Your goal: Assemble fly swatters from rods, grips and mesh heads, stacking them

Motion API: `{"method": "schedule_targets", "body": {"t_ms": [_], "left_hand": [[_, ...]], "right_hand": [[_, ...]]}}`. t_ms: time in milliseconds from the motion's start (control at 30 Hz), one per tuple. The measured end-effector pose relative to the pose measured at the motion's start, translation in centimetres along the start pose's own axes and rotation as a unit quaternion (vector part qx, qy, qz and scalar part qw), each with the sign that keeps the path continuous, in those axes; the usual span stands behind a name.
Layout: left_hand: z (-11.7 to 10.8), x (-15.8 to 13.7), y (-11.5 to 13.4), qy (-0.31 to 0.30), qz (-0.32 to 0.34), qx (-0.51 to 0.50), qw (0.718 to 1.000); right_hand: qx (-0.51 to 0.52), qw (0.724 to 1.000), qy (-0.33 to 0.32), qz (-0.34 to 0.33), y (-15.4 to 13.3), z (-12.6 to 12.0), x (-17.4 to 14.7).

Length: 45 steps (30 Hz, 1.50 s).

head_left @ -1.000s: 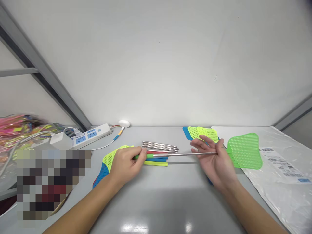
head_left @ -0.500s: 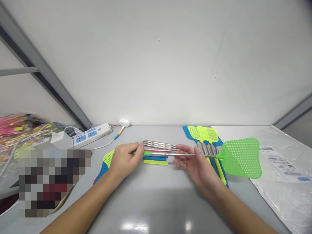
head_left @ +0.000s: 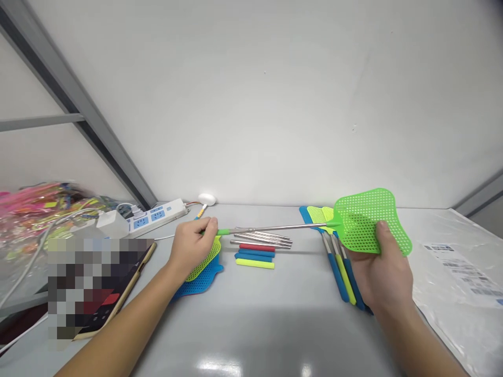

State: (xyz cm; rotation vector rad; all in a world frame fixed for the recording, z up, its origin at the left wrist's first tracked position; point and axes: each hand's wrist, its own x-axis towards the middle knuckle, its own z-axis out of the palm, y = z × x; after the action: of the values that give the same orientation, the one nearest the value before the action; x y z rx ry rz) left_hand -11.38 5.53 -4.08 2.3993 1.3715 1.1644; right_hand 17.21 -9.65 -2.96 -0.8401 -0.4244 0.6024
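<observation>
A: Centre of the action: a bright green plastic fly swatter with a thin steel rod (head_left: 275,228), held level above the grey table (head_left: 251,324), running left to right.

B: The right hand (head_left: 379,272) pinches the mesh head, thumb pressed on its near face. The left hand (head_left: 192,246) is closed around the green grip at the far left end.

A: One hand at each end, the rod stretched out straight between them. It looks like a telescopic one.

B: Directly under it, a row of bare steel rods (head_left: 263,238), then loose red, blue and yellow handle sleeves (head_left: 255,255) just nearer.

A: Under the left wrist lie flat yellow and blue mesh heads (head_left: 202,269). Finished swatters (head_left: 340,262) are stacked beneath the right hand.

B: Further out, there's a white power strip (head_left: 157,214) far left and a clear plastic bag (head_left: 456,262) on the right.
</observation>
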Motion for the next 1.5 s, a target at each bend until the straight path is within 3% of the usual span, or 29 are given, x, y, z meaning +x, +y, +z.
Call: {"method": "schedule_targets", "body": {"t_ms": [167,333,433,600,733,900,1167,1267,1367,1500], "left_hand": [[0.7,-0.7,0.6,-0.014,-0.004,-0.016,1.000],[0.8,-0.8,0.5,0.016,-0.020,-0.008,1.000],[1.2,-1.5,1.4,0.002,-0.014,-0.022,1.000],[2.0,-3.4,3.7,-0.057,0.049,-0.056,0.996],[2.0,-4.2,4.5,-0.039,0.087,-0.067,0.993],[1.9,-4.3,4.4,-0.015,0.093,-0.082,0.992],[1.8,-4.5,4.7,-0.009,0.104,-0.090,0.990],[1.6,-4.1,4.6,-0.048,0.109,-0.088,0.989],[1.2,-3.7,4.5,-0.132,0.158,-0.091,0.974],[1.2,-4.3,5.4,-0.226,0.233,-0.076,0.943]], "right_hand": [[-0.048,0.996,0.073,-0.023,0.4,-0.3,-0.4],[-0.088,0.996,0.024,-0.001,0.8,-0.3,-1.0],[-0.123,0.991,0.022,0.039,1.4,0.0,-2.0],[-0.203,0.974,0.002,0.097,2.6,0.6,-4.1],[-0.234,0.967,-0.021,0.101,2.9,1.0,-4.9],[-0.251,0.959,0.016,0.131,2.7,1.6,-5.7],[-0.232,0.968,-0.042,0.087,2.9,1.2,-5.5],[-0.217,0.969,-0.078,0.087,3.3,0.8,-4.8],[-0.221,0.967,-0.105,0.072,3.6,0.3,-4.2],[-0.298,0.931,-0.204,0.054,3.8,-0.1,-4.4]]}}
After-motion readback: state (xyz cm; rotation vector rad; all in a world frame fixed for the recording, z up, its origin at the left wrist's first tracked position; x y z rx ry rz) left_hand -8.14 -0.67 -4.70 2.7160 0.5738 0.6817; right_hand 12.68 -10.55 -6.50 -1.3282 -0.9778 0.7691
